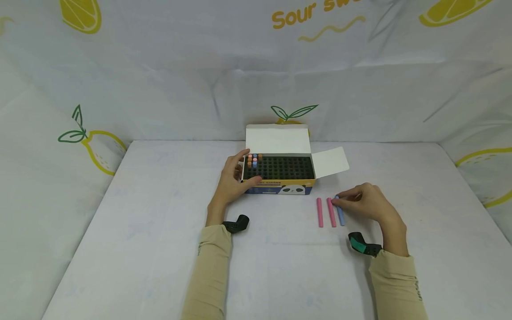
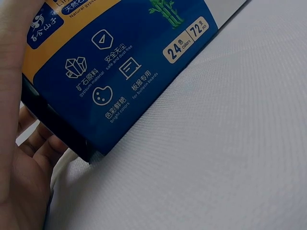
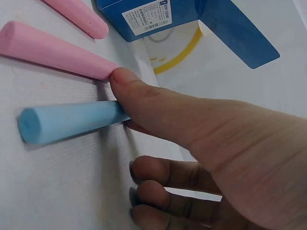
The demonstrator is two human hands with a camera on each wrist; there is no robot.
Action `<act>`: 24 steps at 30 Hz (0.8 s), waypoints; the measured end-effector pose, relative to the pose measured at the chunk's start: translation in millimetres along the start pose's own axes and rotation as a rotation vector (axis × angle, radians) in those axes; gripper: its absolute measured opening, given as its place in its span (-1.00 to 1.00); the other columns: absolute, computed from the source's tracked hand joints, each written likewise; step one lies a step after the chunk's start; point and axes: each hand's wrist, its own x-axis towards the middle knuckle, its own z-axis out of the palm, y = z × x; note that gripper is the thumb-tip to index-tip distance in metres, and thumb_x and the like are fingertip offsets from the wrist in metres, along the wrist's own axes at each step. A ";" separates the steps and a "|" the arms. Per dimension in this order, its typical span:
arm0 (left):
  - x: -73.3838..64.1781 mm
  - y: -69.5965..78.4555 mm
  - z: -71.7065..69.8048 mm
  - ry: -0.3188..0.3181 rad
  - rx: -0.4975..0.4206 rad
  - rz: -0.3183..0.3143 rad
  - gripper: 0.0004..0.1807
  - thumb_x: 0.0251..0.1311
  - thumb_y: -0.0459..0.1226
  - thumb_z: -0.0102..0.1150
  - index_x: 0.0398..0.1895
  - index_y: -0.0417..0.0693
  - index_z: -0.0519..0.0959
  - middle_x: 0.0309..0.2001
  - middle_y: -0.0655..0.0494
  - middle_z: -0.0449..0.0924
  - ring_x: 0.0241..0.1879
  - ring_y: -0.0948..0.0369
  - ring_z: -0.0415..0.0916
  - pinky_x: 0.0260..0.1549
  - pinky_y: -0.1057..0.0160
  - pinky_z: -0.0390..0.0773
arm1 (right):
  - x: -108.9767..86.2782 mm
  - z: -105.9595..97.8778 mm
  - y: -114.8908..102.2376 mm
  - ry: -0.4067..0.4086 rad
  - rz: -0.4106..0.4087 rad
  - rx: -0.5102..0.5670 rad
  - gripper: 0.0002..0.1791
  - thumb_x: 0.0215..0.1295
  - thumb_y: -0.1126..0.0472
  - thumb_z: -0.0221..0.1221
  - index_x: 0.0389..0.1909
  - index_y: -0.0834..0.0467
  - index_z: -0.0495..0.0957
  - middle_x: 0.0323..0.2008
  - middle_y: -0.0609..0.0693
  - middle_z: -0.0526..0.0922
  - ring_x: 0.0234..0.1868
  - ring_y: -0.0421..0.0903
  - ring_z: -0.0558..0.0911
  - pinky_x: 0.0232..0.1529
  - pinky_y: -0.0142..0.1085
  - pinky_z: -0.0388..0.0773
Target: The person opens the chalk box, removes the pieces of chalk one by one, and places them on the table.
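An open chalk box (image 1: pixel 276 186), blue and yellow with a panda on its front, holds a dark grid of holes. Several orange, blue and pink chalk sticks (image 1: pixel 254 160) fill holes in its left corner. My left hand (image 1: pixel 233 178) grips the box's left end, thumb along the front edge. On the right, my right hand (image 1: pixel 368 202) pinches the far end of a blue chalk stick (image 3: pixel 72 122) between thumb and index finger; the other fingers are loosely curled. Just left of it lies a pink chalk stick (image 1: pixel 331 213), close to the thumb tip, and beyond that another pink chalk stick (image 1: pixel 320 213).
The box's white lid (image 1: pixel 278 138) stands raised at the back, and a side flap (image 1: pixel 331 162) sticks out to the right. A white cloth covers the table (image 1: pixel 160 249). Behind it hangs a white curtain (image 1: pixel 180 89) printed with lemons.
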 end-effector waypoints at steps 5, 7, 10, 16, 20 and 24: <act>0.1 -1.5 -0.1 0.003 0.003 0.006 -0.03 0.05 0.32 0.39 0.54 0.33 0.28 0.19 -0.05 0.35 -0.25 0.13 0.24 -0.33 0.26 0.32 | 0.7 0.7 -0.2 0.009 0.003 -0.002 -0.56 0.21 -0.05 0.45 -0.09 0.24 0.79 -0.23 0.16 0.76 -0.28 -0.10 0.53 -0.35 -0.32 0.44; 0.2 -2.3 -0.2 0.003 0.001 0.009 -0.05 0.07 0.28 0.41 0.54 0.33 0.28 0.19 -0.05 0.35 -0.25 0.12 0.24 -0.32 0.25 0.32 | 1.2 0.8 -0.6 0.014 0.002 -0.003 -0.57 0.20 -0.03 0.45 -0.09 0.24 0.79 -0.25 0.14 0.76 -0.28 -0.10 0.52 -0.35 -0.32 0.44; 0.4 -3.1 -0.3 0.004 -0.004 0.010 -0.06 0.09 0.25 0.42 0.54 0.32 0.28 0.19 -0.06 0.34 -0.24 0.11 0.24 -0.31 0.24 0.32 | 1.5 0.7 -1.0 0.020 -0.004 -0.003 -0.59 0.20 -0.01 0.45 -0.10 0.24 0.79 -0.29 0.11 0.76 -0.30 -0.10 0.50 -0.37 -0.33 0.42; 0.1 -0.8 -0.8 0.000 0.004 0.004 -0.11 0.13 0.06 0.47 0.54 0.32 0.28 0.19 -0.07 0.35 -0.24 0.08 0.26 -0.31 0.25 0.32 | 1.3 0.4 -0.2 0.018 0.001 0.002 -0.56 0.22 -0.03 0.44 -0.07 0.24 0.78 -0.31 0.09 0.75 -0.30 -0.09 0.50 -0.39 -0.34 0.42; 0.4 0.4 -0.3 0.002 0.006 0.003 -0.12 0.13 -0.06 0.48 0.53 0.31 0.29 0.18 -0.07 0.35 -0.24 0.06 0.26 -0.31 0.24 0.32 | 0.6 -0.3 0.4 0.011 0.014 0.001 -0.52 0.23 -0.07 0.43 -0.03 0.24 0.77 -0.30 0.10 0.74 -0.28 -0.08 0.52 -0.39 -0.32 0.41; 1.1 -0.1 0.3 0.003 0.008 0.004 -0.09 0.11 0.12 0.47 0.54 0.31 0.29 0.17 -0.06 0.35 -0.24 0.09 0.25 -0.31 0.25 0.33 | -0.6 -1.0 0.5 0.033 0.010 -0.007 -0.49 0.23 -0.09 0.42 -0.01 0.25 0.76 -0.28 0.12 0.75 -0.28 -0.07 0.54 -0.37 -0.32 0.43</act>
